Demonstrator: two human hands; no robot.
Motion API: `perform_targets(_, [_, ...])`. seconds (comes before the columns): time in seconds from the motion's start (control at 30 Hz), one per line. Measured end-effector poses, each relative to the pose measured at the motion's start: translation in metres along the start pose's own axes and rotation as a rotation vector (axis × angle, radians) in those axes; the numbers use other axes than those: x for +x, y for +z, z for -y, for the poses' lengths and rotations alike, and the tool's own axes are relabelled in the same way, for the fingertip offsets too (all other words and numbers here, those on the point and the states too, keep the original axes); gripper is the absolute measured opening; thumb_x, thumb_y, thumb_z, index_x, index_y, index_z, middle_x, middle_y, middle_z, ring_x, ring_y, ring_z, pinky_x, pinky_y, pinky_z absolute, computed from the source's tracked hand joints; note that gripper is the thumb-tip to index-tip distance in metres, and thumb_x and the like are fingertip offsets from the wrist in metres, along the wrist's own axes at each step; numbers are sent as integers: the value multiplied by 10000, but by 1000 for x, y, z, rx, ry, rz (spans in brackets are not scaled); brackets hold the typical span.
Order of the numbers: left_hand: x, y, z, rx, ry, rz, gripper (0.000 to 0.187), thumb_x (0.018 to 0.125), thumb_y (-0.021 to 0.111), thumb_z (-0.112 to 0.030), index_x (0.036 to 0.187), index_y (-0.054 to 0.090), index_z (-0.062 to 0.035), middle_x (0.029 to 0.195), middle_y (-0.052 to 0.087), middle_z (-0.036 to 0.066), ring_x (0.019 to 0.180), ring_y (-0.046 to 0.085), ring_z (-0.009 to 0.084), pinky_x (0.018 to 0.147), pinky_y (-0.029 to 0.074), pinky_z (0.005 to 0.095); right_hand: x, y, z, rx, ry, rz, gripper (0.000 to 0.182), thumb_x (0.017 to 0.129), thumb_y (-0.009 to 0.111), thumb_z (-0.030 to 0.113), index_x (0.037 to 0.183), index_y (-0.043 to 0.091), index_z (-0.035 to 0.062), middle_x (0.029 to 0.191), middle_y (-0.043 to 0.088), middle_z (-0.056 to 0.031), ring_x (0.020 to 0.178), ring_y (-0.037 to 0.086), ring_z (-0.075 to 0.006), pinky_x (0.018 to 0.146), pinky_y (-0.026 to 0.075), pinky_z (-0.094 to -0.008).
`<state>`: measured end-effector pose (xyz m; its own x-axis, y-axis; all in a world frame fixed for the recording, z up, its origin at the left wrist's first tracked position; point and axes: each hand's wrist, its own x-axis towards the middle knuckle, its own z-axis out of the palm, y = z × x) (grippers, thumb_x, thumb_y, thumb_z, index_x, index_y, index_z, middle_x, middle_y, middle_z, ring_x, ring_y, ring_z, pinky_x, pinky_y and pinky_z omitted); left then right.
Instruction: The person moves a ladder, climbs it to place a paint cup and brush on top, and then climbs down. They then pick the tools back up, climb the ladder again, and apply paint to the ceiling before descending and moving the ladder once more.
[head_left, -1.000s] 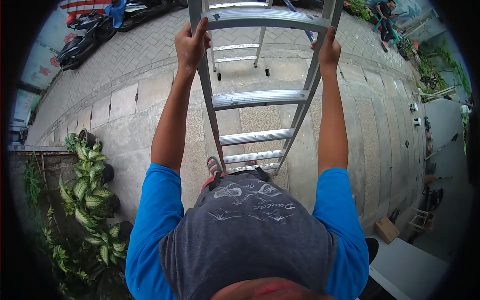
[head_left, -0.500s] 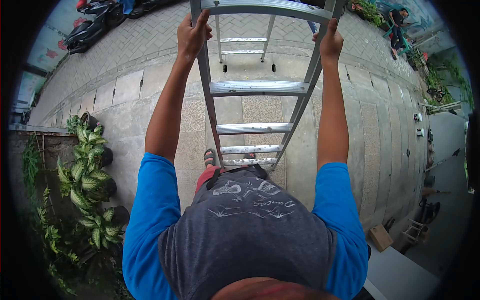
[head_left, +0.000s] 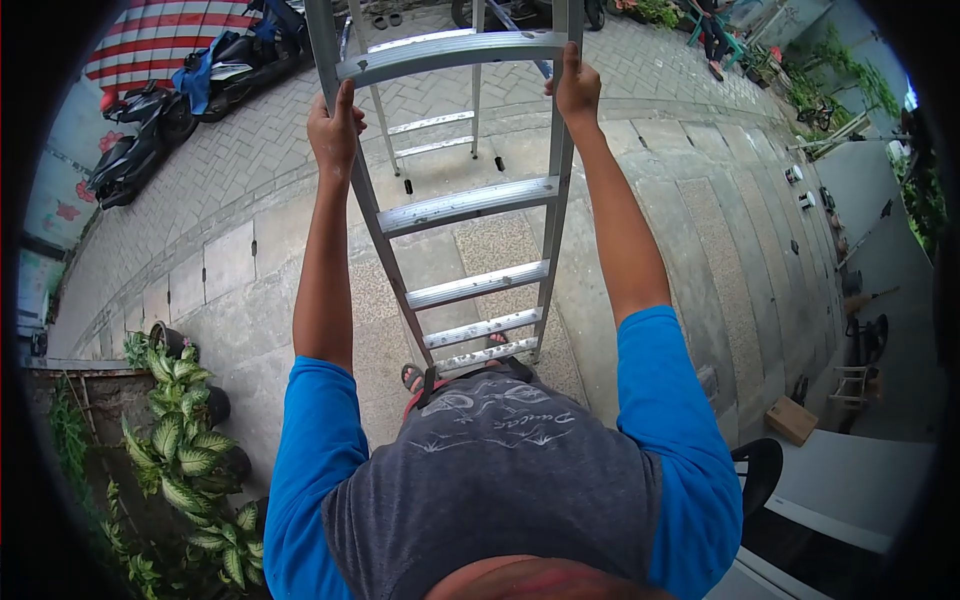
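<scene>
A metal stepladder (head_left: 470, 205) stands in front of me, its rungs running down to the paving by my feet. My left hand (head_left: 335, 130) is closed round its left side rail, just below a broad upper step, thumb pointing up. On the opposite rail my right hand (head_left: 577, 92) grips at about the height of that step. Paint-like specks mark several rungs. Beyond the upper steps the ladder's rear legs (head_left: 475, 80) rest on the ground with dark feet. My sandalled feet (head_left: 412, 377) are partly hidden by the ladder and my shirt.
Motorbikes (head_left: 145, 140) are parked at the far left beside a red-and-white striped cover (head_left: 160, 40). Potted leafy plants (head_left: 185, 430) line the left. A seated person (head_left: 714, 40) is at the far right. A cardboard box (head_left: 791, 420) and a black chair (head_left: 760, 470) stand at the lower right.
The view has turned, so the ladder and both hands appear farther left and the ladder leans differently in frame. Both hands keep their hold on the rails.
</scene>
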<state>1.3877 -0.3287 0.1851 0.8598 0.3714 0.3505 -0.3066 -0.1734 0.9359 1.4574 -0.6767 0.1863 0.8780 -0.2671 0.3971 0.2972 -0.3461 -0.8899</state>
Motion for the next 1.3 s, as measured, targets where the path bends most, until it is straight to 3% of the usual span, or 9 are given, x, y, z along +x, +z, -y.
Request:
perform_targets(0.27, [-10,-7,-5,45,20,-41,590,896,636,-596,909,612,-6,647,591,58,554,609,129,522,491,265,-8,5,6,13,-9,-2,877,902,357,781,800,659,-36,570,634,-119,539,662,-178,567,529,-304])
perform_targets(0.53, [2,-14,20,-13,123,132,576,940,571,-587,972,574,-12,705,615,68,614,645,146,574,519,274,-3,-1,3,16,7,32,884,911,340,776,844,684,-36,611,658,-112,563,670,-174,598,536,-296])
perform_targets(0.8, [-3,-3,12,-79,84,42,499,929,637,-515,899,580,-21,679,604,56,570,607,129,534,491,258,9,0,-12,21,-13,28,944,901,277,806,781,676,-41,632,669,-130,640,704,-207,662,550,-313])
perform_targets(0.87, [0,-2,15,-235,37,38,470,922,663,-488,854,580,-30,657,586,51,531,569,119,492,473,255,14,-2,-18,55,25,66,957,883,308,817,1017,647,-69,730,692,-157,678,704,-222,692,574,-328])
perform_targets(0.9, [1,-3,18,-181,28,39,474,925,660,-488,846,582,-26,653,584,53,530,567,120,490,472,257,14,-4,-24,48,41,70,957,883,308,817,1017,647,-69,730,692,-157,678,704,-222,692,574,-328])
perform_targets(0.97, [3,-6,17,-124,12,26,478,927,657,-488,839,584,-23,648,582,54,529,565,121,488,471,258,22,-4,-31,145,18,29,753,919,395,750,755,607,46,547,528,-46,489,547,-163,502,466,-306])
perform_targets(1.0, [1,-5,14,-121,28,40,485,927,658,-488,836,586,-17,643,580,54,529,564,121,491,470,256,21,-9,-28,143,26,40,753,919,395,750,755,607,46,547,528,-46,489,547,-163,502,466,-306])
perform_targets(1.07, [0,-4,11,-113,52,52,492,926,658,-489,832,588,-12,638,578,54,529,564,122,495,469,254,16,-18,-20,51,55,158,945,886,313,812,997,641,-66,729,690,-161,685,705,-229,691,570,-324])
perform_targets(1.3, [-12,6,7,-144,60,2,462,936,656,-466,909,590,-10,665,566,38,559,551,109,517,468,246,11,-13,-17,100,2,116,927,906,308,791,982,648,-68,730,696,-157,688,704,-233,714,561,-329])
